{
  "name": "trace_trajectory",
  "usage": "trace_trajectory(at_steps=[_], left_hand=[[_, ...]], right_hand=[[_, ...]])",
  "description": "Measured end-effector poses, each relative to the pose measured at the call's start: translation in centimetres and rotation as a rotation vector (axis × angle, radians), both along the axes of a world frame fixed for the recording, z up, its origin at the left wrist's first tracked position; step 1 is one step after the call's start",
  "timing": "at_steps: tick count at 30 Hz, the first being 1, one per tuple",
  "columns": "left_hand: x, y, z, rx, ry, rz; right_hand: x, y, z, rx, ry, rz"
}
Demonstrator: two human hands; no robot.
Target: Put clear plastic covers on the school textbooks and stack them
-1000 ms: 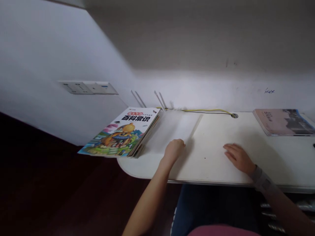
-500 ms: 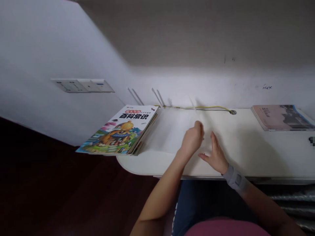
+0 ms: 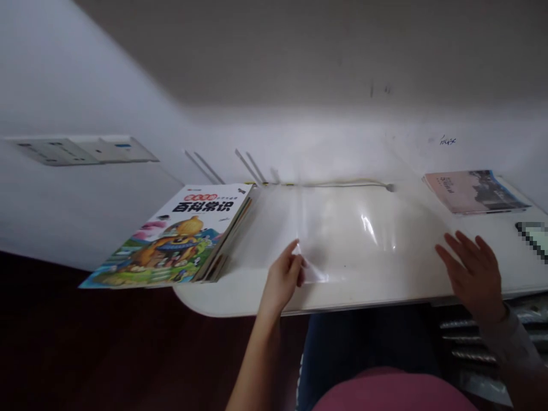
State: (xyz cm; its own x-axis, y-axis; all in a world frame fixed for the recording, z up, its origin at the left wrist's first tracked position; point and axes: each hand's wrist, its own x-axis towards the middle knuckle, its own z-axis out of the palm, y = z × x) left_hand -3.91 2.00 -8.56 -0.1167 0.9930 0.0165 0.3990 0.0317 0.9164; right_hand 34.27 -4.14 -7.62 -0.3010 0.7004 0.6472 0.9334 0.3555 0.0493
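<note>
The clear plastic film (image 3: 355,228) looks smooth and glossy, the surface (image 3: 222,299) under it matt white, and the book (image 3: 169,242) left of it glossy paper.

White desk (image 3: 240,299), stacked picture books (image 3: 171,240), pink book (image 3: 473,191), clear plastic sheet (image 3: 355,234)
</note>
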Motion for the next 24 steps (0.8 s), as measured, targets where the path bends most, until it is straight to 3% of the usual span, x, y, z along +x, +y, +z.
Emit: trace_trajectory(at_steps=[3,8,10,13,17,19,21,24], left_hand=[[0.3,-0.4,-2.3,-0.139,0.292,-0.040],[0.8,-0.6,-2.8,-0.161,0.582,-0.017],[0.8,-0.7,-2.9,-0.150,0.624,-0.020],[-0.3,-1.1,-2.1,-0.086,0.667,0.026],[-4.8,-0.1,1.0,0.121,0.845,0.294],[-8.2,1.1,2.5,0.196,0.959,0.341],[-11.8,2.6,3.5,0.158,1.043,0.374],[-17.2,4.3,3.7,-0.082,1.042,0.453]], right_hand=[[0.6,-0.2,-3.0,-0.219,-0.097,0.044],[1.5,0.8,-7.9,-0.395,-0.128,0.097],[1.9,1.0,-8.5,-0.436,-0.160,0.131],[1.9,1.3,-8.0,-0.449,-0.201,0.151],[-1.0,2.3,-6.3,-0.369,-0.178,0.189],[-4.0,3.0,-5.9,-0.357,-0.161,0.242],[-7.2,3.4,-6.0,-0.384,-0.159,0.308],[-11.2,3.6,-6.8,-0.456,-0.178,0.394]])
